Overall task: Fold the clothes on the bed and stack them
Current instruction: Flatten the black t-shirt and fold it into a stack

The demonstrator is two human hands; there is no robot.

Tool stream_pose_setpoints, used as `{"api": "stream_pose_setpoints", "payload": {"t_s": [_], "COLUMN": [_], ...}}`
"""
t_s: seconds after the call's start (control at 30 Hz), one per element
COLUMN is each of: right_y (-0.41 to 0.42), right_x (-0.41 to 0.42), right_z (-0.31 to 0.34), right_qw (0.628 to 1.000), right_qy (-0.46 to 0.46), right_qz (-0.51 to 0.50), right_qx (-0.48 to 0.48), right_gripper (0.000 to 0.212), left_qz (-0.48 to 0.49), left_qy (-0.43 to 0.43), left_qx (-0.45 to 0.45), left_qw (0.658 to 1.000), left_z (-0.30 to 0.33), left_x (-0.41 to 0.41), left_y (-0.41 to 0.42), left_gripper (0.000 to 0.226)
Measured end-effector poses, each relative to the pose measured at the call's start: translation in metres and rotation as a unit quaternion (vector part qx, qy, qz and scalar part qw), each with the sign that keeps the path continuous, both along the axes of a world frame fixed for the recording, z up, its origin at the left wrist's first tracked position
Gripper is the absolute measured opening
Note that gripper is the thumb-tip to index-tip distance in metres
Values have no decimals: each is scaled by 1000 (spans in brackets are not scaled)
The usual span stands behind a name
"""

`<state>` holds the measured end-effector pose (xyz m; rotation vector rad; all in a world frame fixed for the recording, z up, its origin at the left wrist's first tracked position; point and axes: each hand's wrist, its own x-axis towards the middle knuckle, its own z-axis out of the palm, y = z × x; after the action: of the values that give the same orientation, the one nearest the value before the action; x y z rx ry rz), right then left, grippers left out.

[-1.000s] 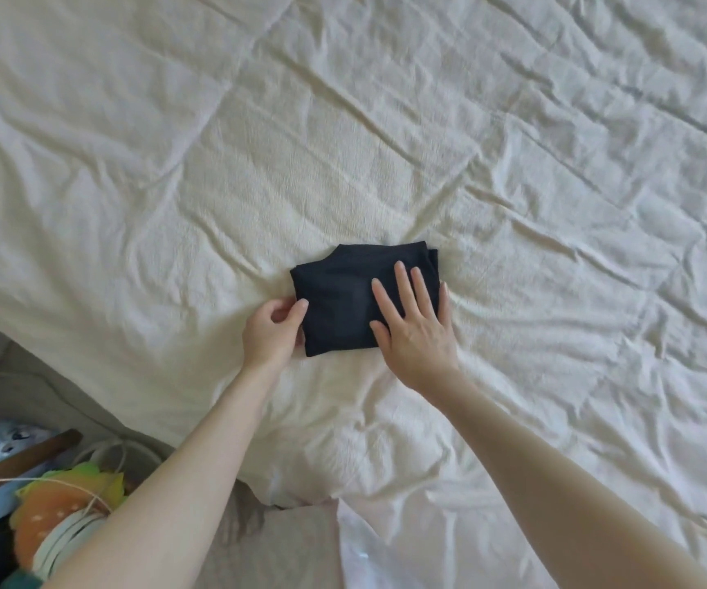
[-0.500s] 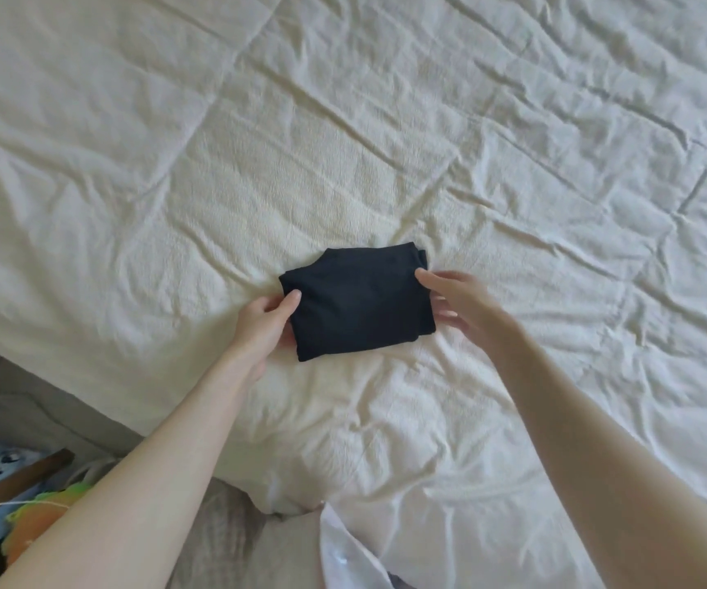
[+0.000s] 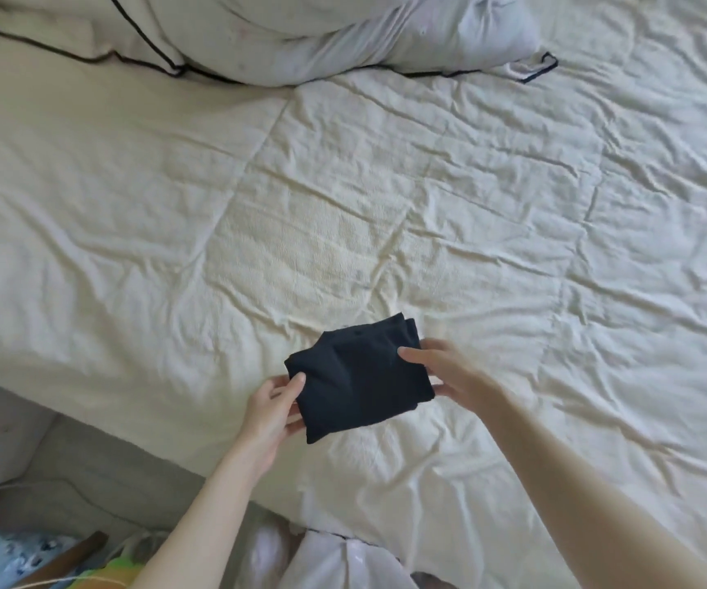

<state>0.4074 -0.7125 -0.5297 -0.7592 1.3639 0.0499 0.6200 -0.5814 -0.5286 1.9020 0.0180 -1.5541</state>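
A small folded black garment is held between both hands just above the cream quilt near the bed's front edge. My left hand grips its left edge, thumb on top and fingers underneath. My right hand grips the right edge the same way, thumb lying on the fabric. The garment is a compact rectangle of several layers, tilted slightly. No other clothes or stack show on the bed.
A white pillow with black piping lies at the head of the bed, top of view. The bed's near edge runs along the lower left, with floor clutter and a wooden piece beyond it.
My right hand came off the top of the garment and took its right edge. Both hands now hold it slightly lifted. The view has tilted up, bringing the pillow into sight.
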Motion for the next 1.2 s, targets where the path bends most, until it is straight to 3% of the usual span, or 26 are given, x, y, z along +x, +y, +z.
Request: {"api": "stream_pose_setpoints", "payload": {"t_s": [0.27, 0.53, 0.97, 1.2], "right_y": [116, 220, 405, 473], "right_x": [-62, -168, -374, -522], "right_z": [92, 179, 225, 245], "right_qw": [983, 934, 839, 794], "right_qy": [-36, -55, -24, -2], "right_qz": [-150, -313, -507, -560], "right_qx": [-95, -161, -198, -236], "right_gripper": [20, 17, 21, 22], "left_qz": [-112, -261, -460, -502], "left_qy": [-46, -50, 15, 31], "left_qx": [-85, -191, -199, -232], "left_qw": [989, 945, 865, 832], "left_z": [91, 179, 225, 235], "left_x": [-38, -131, -367, -543], "left_y": [48, 71, 156, 194], "left_gripper": [18, 24, 24, 25]}}
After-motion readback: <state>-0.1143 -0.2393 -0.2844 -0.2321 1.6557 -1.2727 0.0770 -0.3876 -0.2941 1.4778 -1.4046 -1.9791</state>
